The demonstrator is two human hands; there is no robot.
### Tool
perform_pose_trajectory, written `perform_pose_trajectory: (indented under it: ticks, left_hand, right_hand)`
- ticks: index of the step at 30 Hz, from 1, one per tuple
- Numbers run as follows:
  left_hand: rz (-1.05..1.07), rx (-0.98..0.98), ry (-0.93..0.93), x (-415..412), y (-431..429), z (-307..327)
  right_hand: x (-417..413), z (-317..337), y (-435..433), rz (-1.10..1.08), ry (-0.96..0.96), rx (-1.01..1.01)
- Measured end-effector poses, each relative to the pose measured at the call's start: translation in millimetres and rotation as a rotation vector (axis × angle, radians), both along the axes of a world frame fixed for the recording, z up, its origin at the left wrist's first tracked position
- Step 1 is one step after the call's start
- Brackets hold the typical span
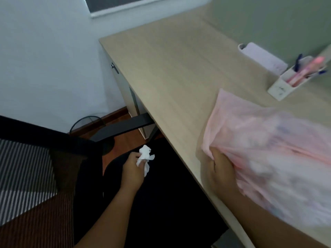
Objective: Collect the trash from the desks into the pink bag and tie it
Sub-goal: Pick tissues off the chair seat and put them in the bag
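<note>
The pink bag [265,140] lies on the wooden desk [179,72] at the right, thin and see-through, with white trash showing inside. My right hand [222,169] is shut on its gathered left edge near the desk's front edge. My left hand [133,169] is lower and to the left, off the desk and above the black chair seat, and it holds a crumpled white tissue [145,158] between its fingers.
A white pen holder [286,85] with pink and blue pens stands at the desk's right back, beside a pale rolled item in a white holder [263,56]. A black office chair [111,129] sits left of the desk. A wire bin [86,122] stands by the wall.
</note>
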State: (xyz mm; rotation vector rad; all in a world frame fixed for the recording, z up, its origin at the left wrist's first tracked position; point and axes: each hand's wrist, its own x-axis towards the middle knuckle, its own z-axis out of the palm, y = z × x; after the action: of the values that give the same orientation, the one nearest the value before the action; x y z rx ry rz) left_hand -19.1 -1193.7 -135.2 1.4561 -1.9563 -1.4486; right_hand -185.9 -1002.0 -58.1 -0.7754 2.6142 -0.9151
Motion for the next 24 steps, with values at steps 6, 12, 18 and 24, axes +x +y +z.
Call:
perform_pose_trajectory:
  ticks: [6, 12, 18, 24]
  left_hand:
    - [-0.165, -0.113, 0.131, -56, 36, 105]
    - [-0.394, -0.169, 0.197, -138, 112, 167]
    - [-0.663, -0.215, 0.113, -194, 181, 189]
    - [-0.665, -0.205, 0.186, -229, 235, 196]
  right_hand:
    - [-1, 60, 55, -0.247, -0.057, -0.254]
    - [-14, 109, 128, -0.453, -0.062, -0.422]
    - [-38, 143, 186, -0.622, -0.036, -0.525]
    - [-58, 155, 234, -0.718, 0.029, -0.493]
